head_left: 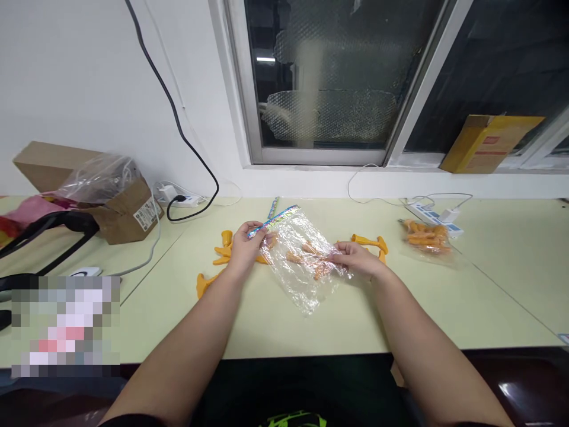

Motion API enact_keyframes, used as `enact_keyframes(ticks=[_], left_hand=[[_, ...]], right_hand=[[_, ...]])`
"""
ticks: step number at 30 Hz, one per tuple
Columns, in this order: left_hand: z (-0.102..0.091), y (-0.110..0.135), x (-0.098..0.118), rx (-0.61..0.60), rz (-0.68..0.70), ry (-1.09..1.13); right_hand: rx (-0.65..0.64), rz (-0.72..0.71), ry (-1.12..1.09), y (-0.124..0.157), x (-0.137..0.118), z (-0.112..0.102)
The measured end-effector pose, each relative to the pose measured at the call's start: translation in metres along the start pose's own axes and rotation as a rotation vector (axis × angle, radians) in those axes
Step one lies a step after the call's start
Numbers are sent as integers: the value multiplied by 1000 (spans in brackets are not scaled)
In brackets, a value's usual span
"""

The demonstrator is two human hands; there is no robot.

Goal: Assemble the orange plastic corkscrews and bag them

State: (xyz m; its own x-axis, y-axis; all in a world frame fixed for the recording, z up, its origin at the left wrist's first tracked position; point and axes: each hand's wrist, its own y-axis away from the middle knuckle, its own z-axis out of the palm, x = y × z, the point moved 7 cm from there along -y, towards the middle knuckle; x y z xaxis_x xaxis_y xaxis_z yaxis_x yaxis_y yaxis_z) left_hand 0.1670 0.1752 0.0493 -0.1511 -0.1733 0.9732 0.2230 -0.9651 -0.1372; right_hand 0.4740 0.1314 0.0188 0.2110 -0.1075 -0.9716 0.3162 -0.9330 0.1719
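Note:
A clear plastic bag (pixel 299 274) with a shiny striped top edge lies tilted above the pale green table (pixel 311 326). My left hand (pixel 246 244) pinches the bag's top corner by the striped edge. My right hand (pixel 355 258) grips the bag's right side, fingers closed on the film. Several small orange plastic pieces (pixel 306 254) show through the bag. More loose orange pieces (pixel 222 252) lie on the table by my left hand, and others (pixel 371 242) sit behind my right hand.
A filled bag of orange pieces (pixel 424 236) lies at the right by a white power strip (pixel 433 214). At the left stand a cardboard box with plastic wrap (pixel 111 193), a black cable (pixel 178 130) and a black chair arm (pixel 48 228). A yellow box (pixel 486 142) rests on the window sill.

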Motion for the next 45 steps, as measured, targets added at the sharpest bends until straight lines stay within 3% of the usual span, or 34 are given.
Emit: enact_keyframes(ticks=[3,8,11,14,18,20,25,30,36,39,41,45], left_hand=[[-5,-2,7,-38,45,-139],[5,-4,-3,-314,-64,-377],[12,-15,-5,-299,-90,-360],[26,-40,-8,-283,-114,-304],[47,-89,-20,-331,-121,-428],[52,-116,-26,-314,-58,-651],[58,-166,-47,-264,-16,-911],[63,-190,-62,-314,-4,-1165],[64,-198,-70,-400,14,-1380],[62,-196,-71,-413,34,-1441],[61,-194,-70,-418,44,-1464],[58,-189,-62,-436,56,-1472]], right_hand=[[174,-45,-168,-2,0,-21],[629,-171,-474,7,-9,-60],[790,-300,-569,16,-13,-76],[880,-379,-491,26,-15,-84],[844,-310,-255,27,-15,-80],[770,-243,-156,23,-14,-74],[634,-144,0,18,-12,-60],[563,-144,134,21,-18,-50],[536,-221,193,20,-24,-43],[606,-271,269,21,-27,-51],[732,-297,380,28,-30,-67],[1147,-232,604,65,-17,-136]])
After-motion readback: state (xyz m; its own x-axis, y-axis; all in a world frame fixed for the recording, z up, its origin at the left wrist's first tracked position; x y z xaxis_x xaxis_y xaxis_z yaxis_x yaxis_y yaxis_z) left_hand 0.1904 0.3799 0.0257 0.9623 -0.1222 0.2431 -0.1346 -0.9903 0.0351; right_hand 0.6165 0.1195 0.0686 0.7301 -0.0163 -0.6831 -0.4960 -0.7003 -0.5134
